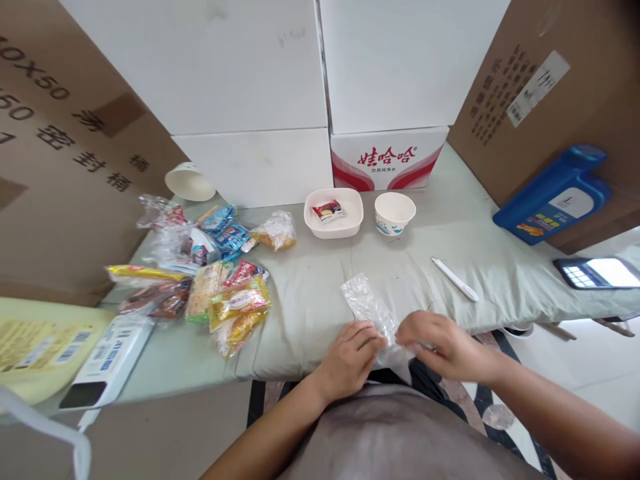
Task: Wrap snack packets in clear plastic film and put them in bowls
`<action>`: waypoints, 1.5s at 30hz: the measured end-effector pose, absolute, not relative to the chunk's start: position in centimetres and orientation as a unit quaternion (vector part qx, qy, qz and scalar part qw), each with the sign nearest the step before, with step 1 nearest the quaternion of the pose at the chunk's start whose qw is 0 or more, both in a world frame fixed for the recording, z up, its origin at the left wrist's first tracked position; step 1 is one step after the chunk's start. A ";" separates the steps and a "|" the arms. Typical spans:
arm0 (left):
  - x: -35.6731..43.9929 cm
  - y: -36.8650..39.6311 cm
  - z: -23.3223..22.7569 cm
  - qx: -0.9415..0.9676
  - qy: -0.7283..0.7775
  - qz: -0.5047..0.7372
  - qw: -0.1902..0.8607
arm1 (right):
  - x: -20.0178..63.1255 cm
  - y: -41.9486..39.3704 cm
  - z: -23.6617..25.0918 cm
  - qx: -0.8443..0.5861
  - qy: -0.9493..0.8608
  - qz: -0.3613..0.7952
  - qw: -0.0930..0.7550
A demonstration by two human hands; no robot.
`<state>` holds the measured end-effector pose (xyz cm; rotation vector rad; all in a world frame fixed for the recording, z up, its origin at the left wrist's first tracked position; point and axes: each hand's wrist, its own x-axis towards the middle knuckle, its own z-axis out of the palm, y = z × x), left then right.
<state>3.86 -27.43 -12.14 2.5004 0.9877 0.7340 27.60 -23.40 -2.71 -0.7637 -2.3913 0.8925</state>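
Observation:
A clear, crinkled plastic bag [367, 300] lies at the front edge of the cloth-covered surface, its near end reaching over toward my lap. My left hand [350, 353] is closed on the left side of the bag, fingers bent and pressed to it. On the other side my right hand [443, 340] pinches the near end, fingers curled. Beyond the bag stands a pale square bowl [334, 230] with a small red-and-white wrapped snack [329, 211] inside. Right of it, a white paper cup [395, 213] with a blue-green print stands upright.
Many packaged snacks [240, 303] are heaped at left, beside a small bag of orange food [276, 231]. A white utility knife [455, 279], a phone [600, 273] and a blue bottle [553, 193] are at right. White cartons [250, 167] wall the back; a cream bowl [190, 182] lies tipped.

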 end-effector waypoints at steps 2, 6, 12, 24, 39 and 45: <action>3.8 -27.5 -12.5 0.859 0.370 0.288 0.206 | 25.3 -20.7 -3.2 -0.363 -0.840 0.336 0.223; 3.9 -27.6 -13.3 0.806 0.417 0.323 0.270 | 20.5 -16.7 -6.7 -0.504 -0.828 0.215 0.116; 3.7 -27.4 -12.0 0.805 0.426 0.320 0.262 | 18.1 -16.3 -10.7 -0.534 -0.837 0.101 0.058; 3.6 -19.8 -11.4 0.830 0.498 0.242 0.071 | 20.7 -14.8 -10.3 -0.600 -0.797 0.036 0.060; 3.3 -20.4 -11.8 0.866 0.438 0.222 0.096 | 24.7 -27.0 -12.9 -0.321 -0.936 0.005 0.143; 3.1 -20.6 -11.6 0.884 0.383 0.235 0.133 | 25.1 -26.2 -10.3 -0.301 -0.920 0.110 0.228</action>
